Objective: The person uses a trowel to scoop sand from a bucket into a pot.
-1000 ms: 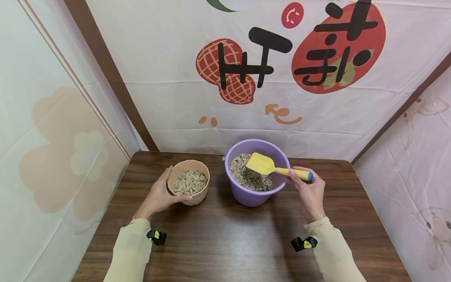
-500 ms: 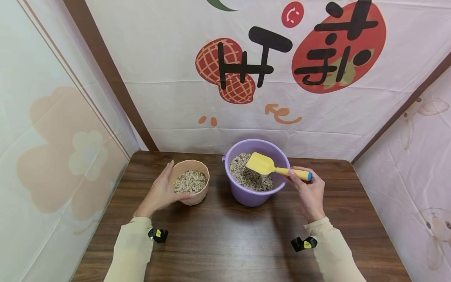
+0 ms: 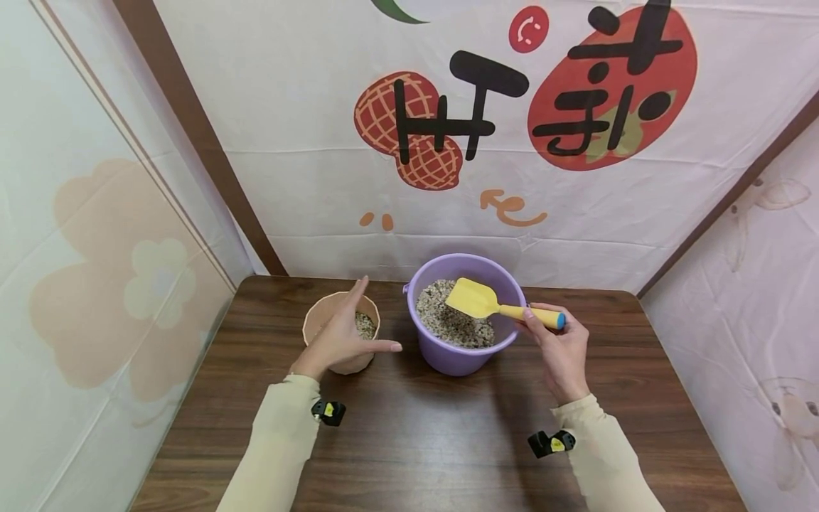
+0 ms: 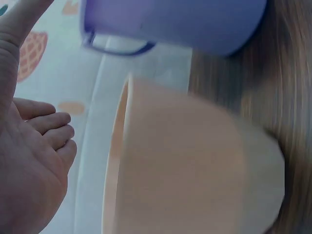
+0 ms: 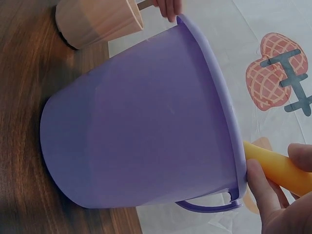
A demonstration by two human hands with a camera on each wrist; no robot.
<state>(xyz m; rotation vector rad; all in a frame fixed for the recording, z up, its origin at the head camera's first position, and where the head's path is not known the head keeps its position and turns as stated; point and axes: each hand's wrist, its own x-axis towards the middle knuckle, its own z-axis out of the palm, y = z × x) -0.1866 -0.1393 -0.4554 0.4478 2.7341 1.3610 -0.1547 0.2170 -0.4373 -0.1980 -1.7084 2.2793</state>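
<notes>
Here's your left hand (image 3: 339, 338) over the peach pot (image 4: 180, 161), thumb stretched out well apart from the other fingers, gripping nothing, and the left wrist view shows a gap between the palm and the pot's rim. That pot stands upright near the far edge of the wooden table (image 3: 416, 441), toward its far left corner, with speckled grains (image 3: 366, 326) visible inside beyond your hand. Over to your right hand (image 3: 564, 348): thumb and fingers pinch the yellow shovel (image 3: 473, 299) by its handle, blue-tipped end pointing right, the broad blade lying above the grain heap (image 3: 438, 313) in the purple bucket (image 3: 451, 361). Your fingertips are right beside the bucket's rim; whether they touch it, you can't tell. The bucket stands upright at the far edge too, a little right of its middle, just beside the pot and separate from it. Cream sleeves (image 3: 275, 441) cover both your forearms, and behind the far edge hangs a white backdrop (image 3: 307, 192) printed with a red peanut.
</notes>
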